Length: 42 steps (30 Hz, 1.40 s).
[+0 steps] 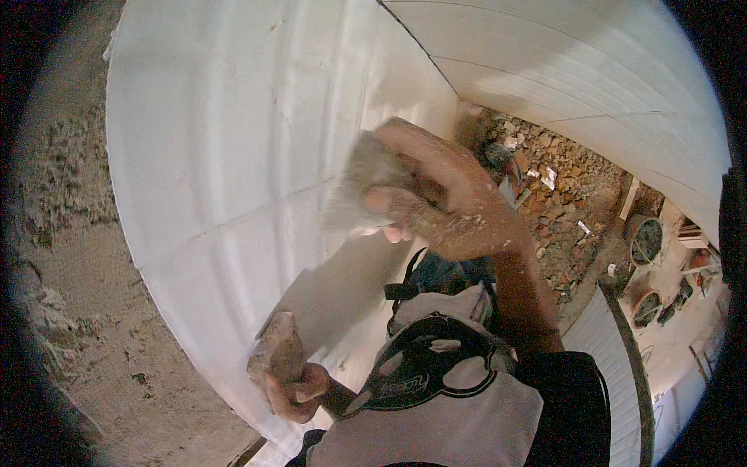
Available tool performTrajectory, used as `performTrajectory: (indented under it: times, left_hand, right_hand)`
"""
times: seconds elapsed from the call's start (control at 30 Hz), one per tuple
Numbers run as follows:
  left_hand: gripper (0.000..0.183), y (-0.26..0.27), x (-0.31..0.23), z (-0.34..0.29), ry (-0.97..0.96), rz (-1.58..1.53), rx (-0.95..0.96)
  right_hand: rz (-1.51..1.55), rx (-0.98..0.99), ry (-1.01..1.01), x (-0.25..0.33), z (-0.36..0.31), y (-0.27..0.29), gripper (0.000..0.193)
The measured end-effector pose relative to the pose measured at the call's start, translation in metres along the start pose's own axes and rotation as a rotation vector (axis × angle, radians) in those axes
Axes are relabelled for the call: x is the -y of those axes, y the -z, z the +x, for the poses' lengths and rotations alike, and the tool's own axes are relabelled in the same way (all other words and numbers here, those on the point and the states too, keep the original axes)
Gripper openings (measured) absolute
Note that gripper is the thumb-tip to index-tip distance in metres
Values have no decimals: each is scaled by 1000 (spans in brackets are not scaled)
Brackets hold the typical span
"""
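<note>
My right hand (451, 194) is raised in front of the white wall (226, 117), with pale specks over its skin. Its fingers and thumb close on a grey flat block (362, 179), smeared by motion, whose exact kind I cannot make out. Whether the block touches the wall is not clear. Lower down and to the left, my left hand (299, 393) grips a brownish, rough-looking chunk (282, 346) near the wall's lower part. A shadow falls on the wall between the two hands.
Rough grey-brown masonry (78, 296) borders the wall on the left. A second pale wall (576, 54) meets it at a corner. Broken rubble (564, 187) covers the ground at the right, with round buckets (645, 240) beyond. A white ribbed panel (611, 350) stands at lower right.
</note>
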<state>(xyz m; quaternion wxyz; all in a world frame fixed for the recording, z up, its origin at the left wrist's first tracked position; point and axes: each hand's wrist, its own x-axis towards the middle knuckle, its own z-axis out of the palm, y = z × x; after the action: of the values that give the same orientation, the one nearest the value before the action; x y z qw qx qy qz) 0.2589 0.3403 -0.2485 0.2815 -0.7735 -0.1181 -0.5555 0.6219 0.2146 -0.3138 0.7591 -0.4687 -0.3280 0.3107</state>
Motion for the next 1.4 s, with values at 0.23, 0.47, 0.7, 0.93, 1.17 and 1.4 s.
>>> performTrajectory:
  times: [0.23,0.47,0.7,0.93,1.17,1.4]
  left_hand:
    - [43,2,3,2,36,7,-29]
    - [43,23,2,7,61,78,-55]
    - [60,54,23,10,39,235,10]
    - [57,57,60,-18,-47,89,-94]
    - [53,70,79,-25,-92,44,-111]
    - [37,27,28,15,-30,95,-166]
  right_hand:
    - [-137,10,-251,-117,-42,-20,31]
    - [-269,128,-159,-122,-23,-27,36]
    - [-297,43,-109,-108,-21,-36,33]
    - [-287,-16,6,-109,-16,-41,23]
    - [-310,-32,70,-113,-14,-35,22]
    - [-359,-33,41,-109,-12,-30,21]
